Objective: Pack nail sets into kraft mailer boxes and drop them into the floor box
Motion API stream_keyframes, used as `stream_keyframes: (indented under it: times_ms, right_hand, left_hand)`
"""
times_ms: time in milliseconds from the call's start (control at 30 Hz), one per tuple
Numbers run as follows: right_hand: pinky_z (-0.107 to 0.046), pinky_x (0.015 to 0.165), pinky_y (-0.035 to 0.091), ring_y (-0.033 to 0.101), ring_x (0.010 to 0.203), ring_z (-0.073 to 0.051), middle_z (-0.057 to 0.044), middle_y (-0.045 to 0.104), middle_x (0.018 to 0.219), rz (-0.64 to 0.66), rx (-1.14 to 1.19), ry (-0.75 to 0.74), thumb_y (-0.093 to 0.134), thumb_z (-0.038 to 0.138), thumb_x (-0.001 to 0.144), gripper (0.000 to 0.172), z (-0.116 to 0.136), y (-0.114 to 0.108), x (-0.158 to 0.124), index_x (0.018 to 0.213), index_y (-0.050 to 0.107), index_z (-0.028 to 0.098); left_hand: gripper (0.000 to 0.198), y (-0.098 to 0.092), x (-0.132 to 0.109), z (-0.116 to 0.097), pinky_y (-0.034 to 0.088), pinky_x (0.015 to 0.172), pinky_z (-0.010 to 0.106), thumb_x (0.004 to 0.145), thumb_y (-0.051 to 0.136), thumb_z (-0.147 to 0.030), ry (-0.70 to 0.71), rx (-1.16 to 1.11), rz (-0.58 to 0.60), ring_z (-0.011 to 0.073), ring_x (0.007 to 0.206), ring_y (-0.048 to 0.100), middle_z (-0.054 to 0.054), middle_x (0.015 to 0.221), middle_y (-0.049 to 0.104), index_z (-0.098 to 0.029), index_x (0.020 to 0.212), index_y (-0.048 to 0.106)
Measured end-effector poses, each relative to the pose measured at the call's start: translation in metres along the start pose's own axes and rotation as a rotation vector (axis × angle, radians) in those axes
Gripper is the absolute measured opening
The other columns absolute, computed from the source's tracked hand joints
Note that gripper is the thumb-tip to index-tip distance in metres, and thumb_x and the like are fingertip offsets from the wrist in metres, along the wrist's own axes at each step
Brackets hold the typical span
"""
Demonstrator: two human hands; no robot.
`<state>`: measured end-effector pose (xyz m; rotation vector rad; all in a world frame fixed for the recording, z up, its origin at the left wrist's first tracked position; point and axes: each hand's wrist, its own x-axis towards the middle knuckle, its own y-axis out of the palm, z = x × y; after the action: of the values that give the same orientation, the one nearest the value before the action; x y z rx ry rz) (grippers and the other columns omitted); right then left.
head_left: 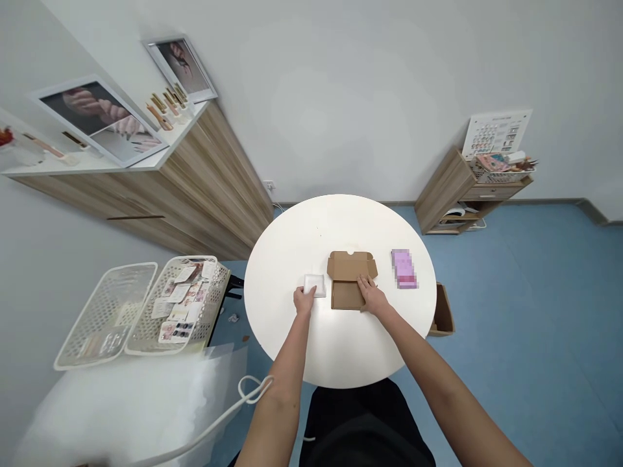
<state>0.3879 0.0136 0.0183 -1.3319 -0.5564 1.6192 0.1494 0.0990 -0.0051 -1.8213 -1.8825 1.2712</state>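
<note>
Head: squarish white box (314, 284) in pinched left hand (304, 299), spread right hand (372, 297) on carton (345, 296)

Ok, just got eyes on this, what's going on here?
A person stands at a round white table. The left hand holds a small white item by its near-left side. The right hand is on the right side of a cardboard box, which lies open with its lid folded back. A purple thing, too blurred to identify, lies farther right.
</note>
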Motion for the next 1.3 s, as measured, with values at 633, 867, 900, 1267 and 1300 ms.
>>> stream_keyframes:
  times_ms: [633, 867, 900, 1267, 1300]
  right_hand:
    - [-0.049, 0.118, 0.014, -0.003, 0.149, -0.026, -0.01, 0.007, 0.162, -0.297, 0.047, -0.171, 0.06, 0.035, 0.081, 0.102, -0.036, 0.02, -0.063, 0.154, -0.01, 0.021]
    - [-0.046, 0.119, 0.013, 0.0, 0.149, -0.025, -0.011, 0.011, 0.162, -0.32, 0.131, -0.134, 0.056, 0.035, 0.083, 0.092, -0.041, 0.016, -0.066, 0.155, 0.003, 0.017]
    - [-0.046, 0.119, 0.014, 0.001, 0.149, -0.025, -0.011, 0.011, 0.162, -0.32, 0.152, -0.128, 0.056, 0.036, 0.083, 0.091, -0.041, 0.016, -0.065, 0.155, 0.004, 0.016]
    - [-0.039, 0.108, 0.038, 0.039, 0.138, -0.026, -0.019, 0.035, 0.153, -0.242, 0.551, 0.208, 0.035, 0.056, 0.092, 0.08, -0.034, -0.01, -0.021, 0.153, 0.013, 0.009]
    - [-0.037, 0.102, 0.043, 0.046, 0.133, -0.025, -0.021, 0.041, 0.148, -0.233, 0.578, 0.229, 0.03, 0.058, 0.093, 0.08, -0.034, -0.015, -0.014, 0.152, 0.014, 0.007]
  left_hand:
    - [0.028, 0.021, -0.058, -0.058, 0.046, 0.095, 0.032, 0.087, 0.057, -0.024, 0.589, 0.215, 0.452, 0.022, 0.105, 0.059, 0.007, 0.111, 0.063, -0.023, 0.112, 0.066]
    - [0.025, 0.033, -0.074, -0.053, 0.045, 0.09, 0.034, 0.09, 0.052, -0.02, 0.589, 0.387, 0.392, 0.0238, 0.105, 0.057, 0.008, 0.113, 0.06, -0.024, 0.114, 0.057]
    - [0.023, 0.034, -0.077, -0.05, 0.045, 0.088, 0.034, 0.09, 0.05, -0.019, 0.584, 0.414, 0.376, 0.0238, 0.105, 0.057, 0.008, 0.115, 0.058, -0.025, 0.112, 0.057]
    - [0.024, 0.028, -0.075, -0.049, 0.042, 0.098, 0.041, 0.088, 0.049, -0.016, 0.594, 0.266, 0.116, 0.0261, 0.115, 0.05, 0.011, 0.116, 0.054, -0.022, 0.11, 0.057]
    - [0.031, 0.025, -0.069, -0.05, 0.043, 0.099, 0.04, 0.086, 0.051, -0.018, 0.481, 0.143, 0.084, 0.0256, 0.117, 0.05, 0.012, 0.121, 0.053, -0.022, 0.117, 0.053]
